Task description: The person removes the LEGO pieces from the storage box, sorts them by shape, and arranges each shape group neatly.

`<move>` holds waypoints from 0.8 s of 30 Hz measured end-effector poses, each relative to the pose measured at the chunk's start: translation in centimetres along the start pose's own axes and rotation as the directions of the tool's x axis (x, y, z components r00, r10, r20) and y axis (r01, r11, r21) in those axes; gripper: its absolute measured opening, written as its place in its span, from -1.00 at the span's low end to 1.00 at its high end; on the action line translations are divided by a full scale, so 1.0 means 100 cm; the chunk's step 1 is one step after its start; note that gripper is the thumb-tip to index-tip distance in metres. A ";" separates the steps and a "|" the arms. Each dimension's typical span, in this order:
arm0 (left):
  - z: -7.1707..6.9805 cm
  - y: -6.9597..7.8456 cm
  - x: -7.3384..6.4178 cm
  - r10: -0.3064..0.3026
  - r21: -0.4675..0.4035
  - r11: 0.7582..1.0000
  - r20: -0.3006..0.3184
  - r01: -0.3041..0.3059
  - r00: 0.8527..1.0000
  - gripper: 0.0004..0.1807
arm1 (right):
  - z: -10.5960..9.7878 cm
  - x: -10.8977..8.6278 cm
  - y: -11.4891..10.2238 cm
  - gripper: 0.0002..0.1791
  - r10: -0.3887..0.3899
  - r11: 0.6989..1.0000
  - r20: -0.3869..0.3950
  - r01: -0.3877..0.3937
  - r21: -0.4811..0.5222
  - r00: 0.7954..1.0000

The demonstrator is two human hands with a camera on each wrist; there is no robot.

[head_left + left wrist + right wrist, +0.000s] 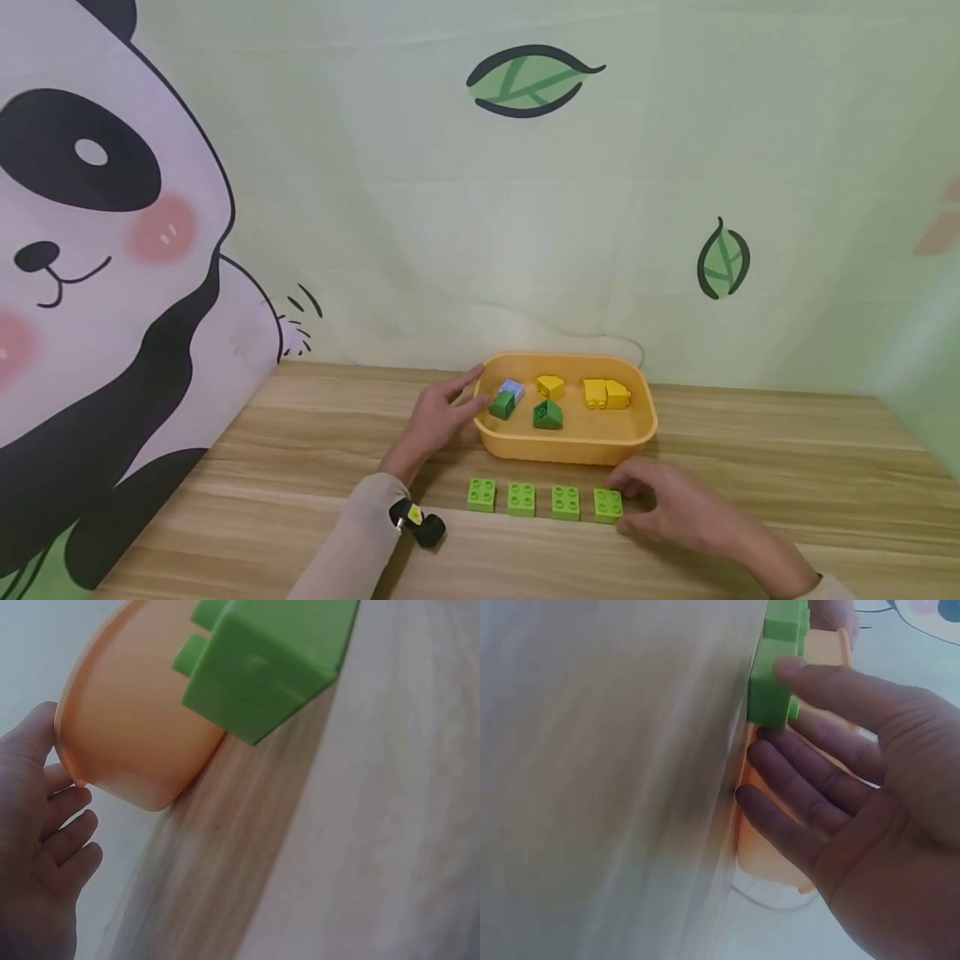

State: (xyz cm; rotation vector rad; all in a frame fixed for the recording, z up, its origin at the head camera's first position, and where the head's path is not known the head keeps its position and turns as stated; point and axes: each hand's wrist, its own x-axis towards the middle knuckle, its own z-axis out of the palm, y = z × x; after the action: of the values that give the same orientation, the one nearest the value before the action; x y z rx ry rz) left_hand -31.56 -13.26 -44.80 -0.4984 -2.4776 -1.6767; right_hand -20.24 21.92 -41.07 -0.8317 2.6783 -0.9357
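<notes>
The right hand (pixel 678 504) pinches the rightmost light green block (pixel 607 505) while the left hand (pixel 438 412) touches the orange tray (pixel 570 452).
The right thumb and forefinger meet the near and far sides of that block, which sits studs up on the wooden surface (pixel 765 458) at the right end of a row; the other three light green blocks (pixel 521 499) stand to its left, apart from one another, just in front of the tray. The left hand is spread fairly wide, thumb and forefinger apart against the tray's left end, its other fingers loose. Inside the tray, a dark green block (pixel 502 406) and a pale blue block (pixel 513 388) lie at the left, another dark green block (pixel 547 415) and a yellow block (pixel 550 386) near the middle, and two yellow blocks (pixel 595 393) side by side at the right.
</notes>
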 end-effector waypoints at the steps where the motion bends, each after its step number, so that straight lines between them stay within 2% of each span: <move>1: 0.000 0.000 0.000 -0.002 -0.001 1.000 0.001 0.002 1.000 -0.40 | -0.001 0.000 -0.001 -0.58 0.013 1.000 0.005 -0.013 0.017 1.000; 6: 0.000 0.001 -0.001 -0.009 0.008 1.000 0.002 0.009 1.000 -0.39 | -0.007 0.001 -0.007 -0.60 0.036 0.997 0.004 -0.036 0.064 0.999; 16: 0.000 0.001 -0.001 -0.030 0.025 0.999 -0.003 0.030 1.000 -0.39 | -0.029 0.007 -0.032 -0.70 -0.051 0.997 -0.067 0.054 0.046 0.996; 19: 0.000 0.002 -0.001 -0.035 0.024 0.999 -0.006 0.035 0.999 -0.39 | -0.033 0.011 -0.038 -0.74 -0.105 0.994 -0.115 0.108 0.022 0.988; 24: 0.000 0.003 -0.002 -0.042 0.018 0.999 -0.003 0.042 0.999 -0.40 | -0.039 0.021 -0.041 -0.78 -0.190 0.982 -0.196 0.186 -0.038 0.962</move>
State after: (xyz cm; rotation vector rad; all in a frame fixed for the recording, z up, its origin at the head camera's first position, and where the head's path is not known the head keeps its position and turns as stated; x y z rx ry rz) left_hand -31.29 -13.15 -44.55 -0.4443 -2.5162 -1.6669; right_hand -21.52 20.09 -35.50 -1.0661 2.8179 -1.0903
